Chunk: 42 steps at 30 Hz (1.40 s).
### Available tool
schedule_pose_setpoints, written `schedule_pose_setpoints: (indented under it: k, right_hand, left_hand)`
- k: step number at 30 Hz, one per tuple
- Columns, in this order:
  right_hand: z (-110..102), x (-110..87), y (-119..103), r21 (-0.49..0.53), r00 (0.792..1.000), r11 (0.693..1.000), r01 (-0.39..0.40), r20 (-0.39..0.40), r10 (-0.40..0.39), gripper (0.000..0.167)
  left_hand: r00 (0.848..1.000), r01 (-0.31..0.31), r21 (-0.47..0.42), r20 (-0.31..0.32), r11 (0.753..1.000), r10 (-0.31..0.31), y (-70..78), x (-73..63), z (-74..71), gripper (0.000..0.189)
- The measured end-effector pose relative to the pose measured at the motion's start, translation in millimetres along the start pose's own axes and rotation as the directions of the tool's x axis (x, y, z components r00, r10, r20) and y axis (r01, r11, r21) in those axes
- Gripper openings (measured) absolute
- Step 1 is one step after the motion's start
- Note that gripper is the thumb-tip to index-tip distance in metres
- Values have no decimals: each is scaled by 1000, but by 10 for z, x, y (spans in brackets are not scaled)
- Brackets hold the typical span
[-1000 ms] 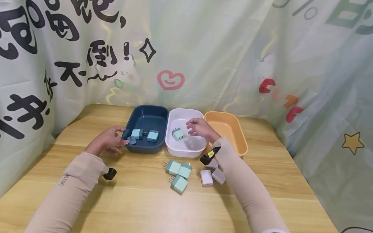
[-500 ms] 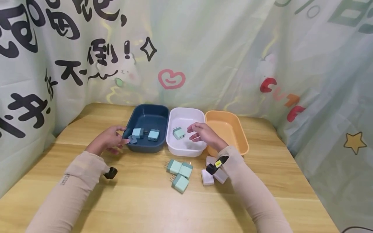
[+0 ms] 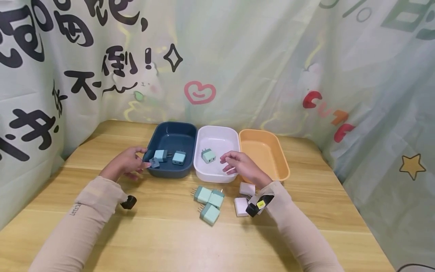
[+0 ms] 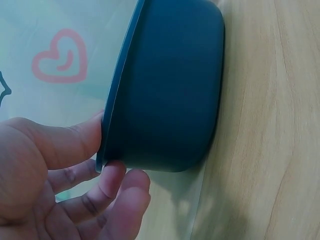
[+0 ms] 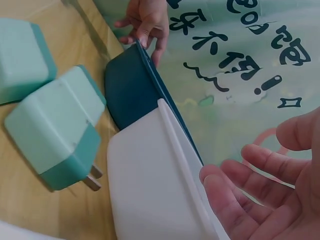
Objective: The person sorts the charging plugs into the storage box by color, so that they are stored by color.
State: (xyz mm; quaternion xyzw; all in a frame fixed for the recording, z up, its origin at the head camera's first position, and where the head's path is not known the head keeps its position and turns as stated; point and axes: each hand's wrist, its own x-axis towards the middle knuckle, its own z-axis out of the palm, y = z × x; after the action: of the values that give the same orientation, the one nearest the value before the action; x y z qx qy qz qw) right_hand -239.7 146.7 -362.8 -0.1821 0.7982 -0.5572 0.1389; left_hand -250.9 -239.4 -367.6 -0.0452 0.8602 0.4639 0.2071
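My left hand (image 3: 127, 164) pinches the rim of the dark blue bin (image 4: 175, 85) at its near left corner, thumb and fingers on either side. Inside that bin lie two mint-green plug chargers (image 3: 178, 158) and a small blue-grey piece (image 3: 154, 162) near my fingertips. My right hand (image 3: 242, 164), fingers loosely bent and holding nothing, hovers over the near right side of the white bin (image 3: 215, 177). One mint charger (image 3: 208, 155) lies in the white bin, left of those fingers.
On the wooden table, three mint chargers (image 3: 210, 214) lie clustered before the white bin. Pale lilac chargers (image 3: 241, 207) lie to their right, partly hidden by the right wrist camera (image 3: 259, 205). An orange bin (image 3: 266, 155) stands at the right. A printed curtain (image 3: 244, 68) hangs behind.
My right hand has drawn back towards me and a little right, away from the charger in the white bin. My left hand stays at the blue bin's rim.
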Motion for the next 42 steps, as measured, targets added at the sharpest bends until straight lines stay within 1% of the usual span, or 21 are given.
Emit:
schedule_pose_setpoints:
  k: [7, 13, 16, 20, 23, 28, 31, 35, 40, 42]
  right_hand:
    - [26, -131, 41, -50, 999, 998, 37, 16, -36, 27]
    - [53, -233, 118, -91, 994, 992, 87, 73, -80, 25]
    - [60, -279, 147, -126, 991, 988, 95, 107, -82, 24]
    - [68, -322, 174, -213, 984, 970, 117, 159, -84, 22]
    - [89, -341, 206, -266, 976, 955, 133, 201, -80, 25]
    - [148, -374, 265, -302, 962, 937, 178, 253, -102, 31]
    - [182, -399, 297, -321, 960, 927, 195, 258, -113, 34]
    - [218, -430, 337, -341, 961, 920, 192, 255, -106, 37]
    - [273, -445, 381, -327, 960, 924, 200, 254, -118, 40]
    - [297, -447, 397, -321, 961, 927, 193, 254, -111, 40]
  left_hand:
    - [1000, 11, 10, -7, 1000, -11, 5, 7, 7, 76]
    - [1000, -18, 14, 3, 1000, 18, -10, 24, -3, 75]
    - [1000, -25, 11, 6, 1000, 25, 7, 33, -10, 75]
    - [1000, -28, 2, 7, 1000, 28, 28, 40, -13, 76]
    - [1000, -21, -1, 6, 1000, 21, 22, 33, -9, 75]
    - [1000, -3, 0, 5, 1000, 3, -5, 19, 2, 76]
    - [1000, -8, -9, 2, 1000, 8, -4, 15, 6, 76]
    - [1000, -7, -8, 0, 1000, 7, 7, 28, 2, 75]
    - [1000, -12, -5, 6, 1000, 12, -2, 27, -2, 75]
    - [1000, -11, -10, 8, 1000, 11, -11, 19, -1, 76]
